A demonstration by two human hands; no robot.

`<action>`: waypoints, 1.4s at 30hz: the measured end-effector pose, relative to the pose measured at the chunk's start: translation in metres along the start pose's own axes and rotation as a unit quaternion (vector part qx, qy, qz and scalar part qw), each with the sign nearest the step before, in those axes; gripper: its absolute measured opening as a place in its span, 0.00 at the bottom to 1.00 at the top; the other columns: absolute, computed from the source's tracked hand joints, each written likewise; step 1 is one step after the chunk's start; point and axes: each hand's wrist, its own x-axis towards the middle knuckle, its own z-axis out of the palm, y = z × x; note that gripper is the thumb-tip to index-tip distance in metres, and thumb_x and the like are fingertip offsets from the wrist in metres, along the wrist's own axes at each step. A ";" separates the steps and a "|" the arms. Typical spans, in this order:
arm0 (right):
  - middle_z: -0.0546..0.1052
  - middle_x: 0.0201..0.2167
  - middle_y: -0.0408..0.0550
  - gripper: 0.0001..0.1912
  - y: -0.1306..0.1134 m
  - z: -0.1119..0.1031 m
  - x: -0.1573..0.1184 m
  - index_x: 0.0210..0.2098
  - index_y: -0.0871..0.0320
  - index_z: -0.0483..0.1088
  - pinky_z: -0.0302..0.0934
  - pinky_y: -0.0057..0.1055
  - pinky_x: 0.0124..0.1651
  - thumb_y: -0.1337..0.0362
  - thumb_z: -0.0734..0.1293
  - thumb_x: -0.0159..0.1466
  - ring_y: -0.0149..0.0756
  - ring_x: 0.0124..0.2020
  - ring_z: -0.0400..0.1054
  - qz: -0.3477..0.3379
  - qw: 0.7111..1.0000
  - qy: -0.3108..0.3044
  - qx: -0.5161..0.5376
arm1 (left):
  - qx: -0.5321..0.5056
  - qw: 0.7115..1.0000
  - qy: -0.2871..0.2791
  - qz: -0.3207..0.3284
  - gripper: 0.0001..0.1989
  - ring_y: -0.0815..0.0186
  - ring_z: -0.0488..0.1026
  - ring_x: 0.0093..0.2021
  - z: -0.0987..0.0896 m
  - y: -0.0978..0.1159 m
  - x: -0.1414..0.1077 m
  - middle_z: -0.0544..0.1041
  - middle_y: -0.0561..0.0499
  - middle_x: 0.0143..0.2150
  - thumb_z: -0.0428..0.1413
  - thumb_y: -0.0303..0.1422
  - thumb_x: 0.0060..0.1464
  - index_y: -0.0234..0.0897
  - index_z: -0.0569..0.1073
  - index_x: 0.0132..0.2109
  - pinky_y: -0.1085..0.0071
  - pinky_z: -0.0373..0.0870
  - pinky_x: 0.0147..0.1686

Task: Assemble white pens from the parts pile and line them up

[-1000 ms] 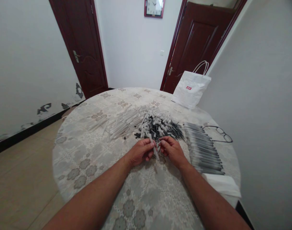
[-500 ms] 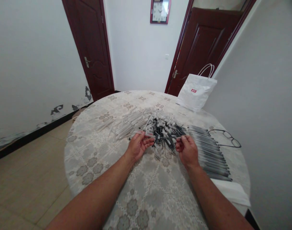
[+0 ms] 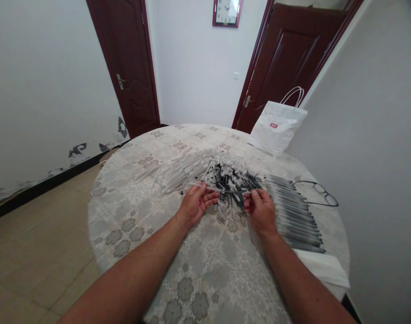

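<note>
My left hand [image 3: 198, 206] is closed in a pinch on a translucent white pen barrel [image 3: 212, 188], its lower fingers loosely curled. Between finger and thumb, my right hand [image 3: 262, 213] grips a thin dark pen refill [image 3: 235, 192] that points left, its near end at the barrel's right end. How far it reaches inside I cannot tell. Just beyond both hands lie a heap of loose dark refills [image 3: 223, 179], a bundle of white barrels [image 3: 187, 173] and many small whitish pieces [image 3: 230, 161].
Grey-black pens [image 3: 298, 216] lie in a row on the right, beside eyeglasses [image 3: 322, 194] and a folded white sheet [image 3: 323, 267]. A white paper bag [image 3: 276, 128] stands at the back right. All rest on a round table with a patterned tablecloth [image 3: 188, 288].
My right hand has shifted slightly left, bringing the refill to the barrel's end. My left hand stays almost in place, and the view has tilted slightly.
</note>
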 end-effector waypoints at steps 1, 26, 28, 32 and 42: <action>0.78 0.30 0.42 0.15 0.000 0.000 -0.001 0.37 0.56 0.68 0.59 0.23 0.19 0.52 0.71 0.61 0.26 0.20 0.66 -0.005 1.000 -0.009 -0.015 | 0.002 1.000 0.001 0.001 0.11 0.57 0.82 0.40 0.000 0.000 0.000 0.81 0.40 0.42 0.59 0.33 0.60 0.35 0.67 0.46 0.62 0.79 0.39; 0.73 0.42 0.52 0.12 -0.012 0.071 -0.021 0.42 0.56 0.74 0.61 0.30 0.43 0.59 0.61 0.69 0.37 0.40 0.71 -0.174 0.628 -0.270 -0.709 | -0.142 0.989 0.037 -0.005 0.08 0.61 0.81 0.34 -0.011 0.022 0.003 0.82 0.43 0.33 0.55 0.32 0.63 0.31 0.75 0.40 0.65 0.80 0.37; 0.72 0.43 0.52 0.13 -0.006 0.078 -0.028 0.43 0.56 0.73 0.61 0.31 0.41 0.56 0.60 0.69 0.38 0.40 0.71 -0.161 0.594 -0.249 -0.748 | -0.136 0.990 0.029 -0.003 0.07 0.61 0.81 0.34 -0.011 0.020 0.003 0.82 0.43 0.33 0.56 0.32 0.62 0.31 0.75 0.40 0.65 0.80 0.37; 0.70 0.45 0.53 0.13 0.000 0.082 -0.036 0.43 0.57 0.72 0.60 0.31 0.39 0.58 0.58 0.70 0.40 0.42 0.70 -0.154 0.570 -0.220 -0.777 | -0.124 0.992 0.021 0.000 0.06 0.61 0.81 0.34 -0.011 0.017 0.002 0.82 0.43 0.34 0.57 0.31 0.61 0.31 0.74 0.41 0.65 0.80 0.37; 0.70 0.45 0.52 0.14 -0.002 0.075 -0.035 0.42 0.55 0.72 0.59 0.29 0.36 0.60 0.57 0.71 0.38 0.39 0.70 -0.161 0.556 -0.237 -0.781 | -0.067 0.998 0.008 0.008 0.08 0.61 0.81 0.37 -0.007 0.014 -0.002 0.82 0.41 0.39 0.61 0.29 0.57 0.31 0.73 0.42 0.65 0.80 0.39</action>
